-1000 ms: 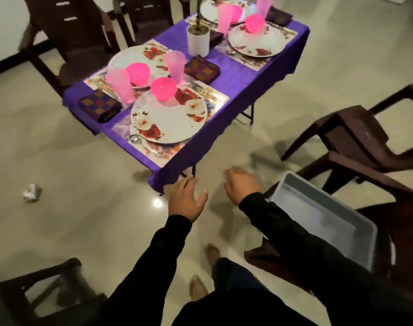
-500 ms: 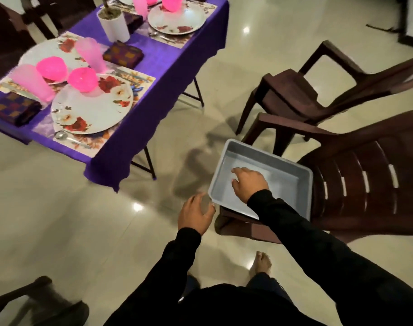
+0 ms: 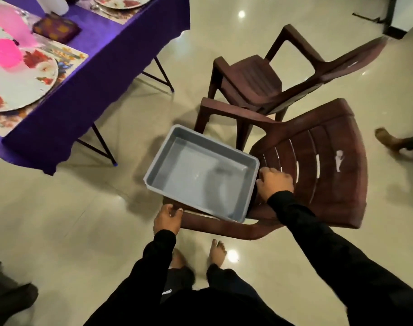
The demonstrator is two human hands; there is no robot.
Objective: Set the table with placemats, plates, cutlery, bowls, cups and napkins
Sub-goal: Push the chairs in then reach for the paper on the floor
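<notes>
1. Grey rectangular plastic tub [image 3: 174, 158] sits on the brown plastic chair [image 3: 318, 175].
2. Left hand [image 3: 167, 218] grips the tub's near-left corner.
3. Right hand [image 3: 274, 183], fingers curled, holds the tub's right rim.
4. Floral plate [image 3: 19, 88] lies on the purple-clothed table [image 3: 88, 76], left of the tub.

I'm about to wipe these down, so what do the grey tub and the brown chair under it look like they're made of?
The grey tub looks like moulded plastic with a smooth, slightly glossy finish: thin walls, rolled rim, rounded corners. The brown chair also looks like one-piece moulded plastic, semi-matte, with slots moulded into its back; a pale scuff shows there. Neither can be confirmed by sight alone.
</notes>
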